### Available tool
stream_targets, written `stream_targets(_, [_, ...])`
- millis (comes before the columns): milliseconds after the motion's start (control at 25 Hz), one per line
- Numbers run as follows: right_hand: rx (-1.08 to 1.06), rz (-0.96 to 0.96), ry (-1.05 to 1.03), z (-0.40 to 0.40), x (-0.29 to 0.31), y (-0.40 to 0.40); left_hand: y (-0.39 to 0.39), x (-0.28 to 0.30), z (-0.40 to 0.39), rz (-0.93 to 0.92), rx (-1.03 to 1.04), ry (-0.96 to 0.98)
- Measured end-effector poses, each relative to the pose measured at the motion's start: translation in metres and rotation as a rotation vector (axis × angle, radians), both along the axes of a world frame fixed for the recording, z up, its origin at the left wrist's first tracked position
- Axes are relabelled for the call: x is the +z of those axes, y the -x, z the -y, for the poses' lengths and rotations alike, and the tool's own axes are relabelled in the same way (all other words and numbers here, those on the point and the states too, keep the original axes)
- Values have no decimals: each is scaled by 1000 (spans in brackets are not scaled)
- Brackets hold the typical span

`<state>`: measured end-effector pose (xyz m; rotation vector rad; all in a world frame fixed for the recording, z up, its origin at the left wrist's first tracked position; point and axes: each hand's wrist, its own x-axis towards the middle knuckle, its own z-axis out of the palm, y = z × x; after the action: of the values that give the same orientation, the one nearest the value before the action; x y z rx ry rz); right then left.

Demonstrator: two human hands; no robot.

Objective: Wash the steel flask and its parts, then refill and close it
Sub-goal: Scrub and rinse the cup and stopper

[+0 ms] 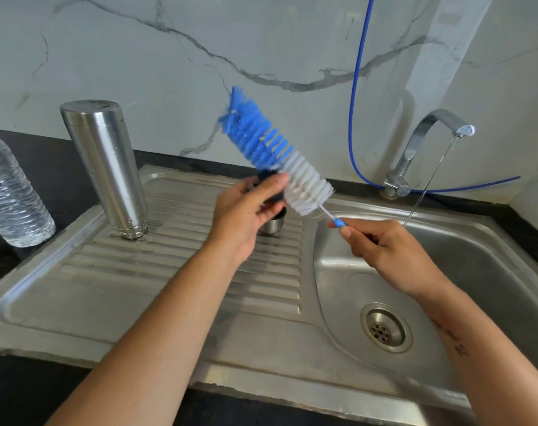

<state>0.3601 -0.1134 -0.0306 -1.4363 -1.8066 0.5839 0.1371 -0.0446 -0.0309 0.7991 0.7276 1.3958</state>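
While water runs in a thin stream from the tap [427, 142] beyond the right hand [384, 250], that hand grips the blue handle end of a bottle brush [277, 152], whose blue and white bristles slant up and away above both hands. The left hand [243, 216] pinches a small dark stopper [269, 179] between thumb and fingers, touching the white bristles near the brush's lower end. Just behind and below the left hand, a steel cup lid [272, 224] sits on the ribbed drainboard [169, 272], partly hidden by the fingers. Well to the left of the left hand, the steel flask [105, 167] stands mouth-down near the drainboard's far edge, water pooled at its base. Farther left again, a clear plastic bottle [13, 195] stands on the dark tabletop [62, 179], just outside the drainboard's raised rim. Under the right hand lies the sink basin [446, 256], its drain [386, 327] nearer the person than that hand. A blue hose [353, 118] hangs down the marble wall [169, 56] behind the tap. Between the flask and the left hand the drainboard ribs lie open, as does the stretch under both forearms.
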Motion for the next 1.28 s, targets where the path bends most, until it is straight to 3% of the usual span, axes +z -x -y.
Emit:
stream_targets(80, [12,27,24,3,1,-4,10,3,-7,83,48,-2])
stream_targets(280, [9,3,-2,0,2,0,-9,-5,7,-74,-61,-26])
stream_targets(440, [13,28,21,2,-1,-21,12,4,-4,80,39,0])
stream_targets(640, [-22,-91,17,-10,-17,-36,20,3,-11,121,150,58])
stream_targets(840, [-147,130,-77,-56,-24,-16,26,7,-14,187,184,85])
stream_targets(1280, [-37,536,9,-208,-19,47,13,-5,-18,102,126,104])
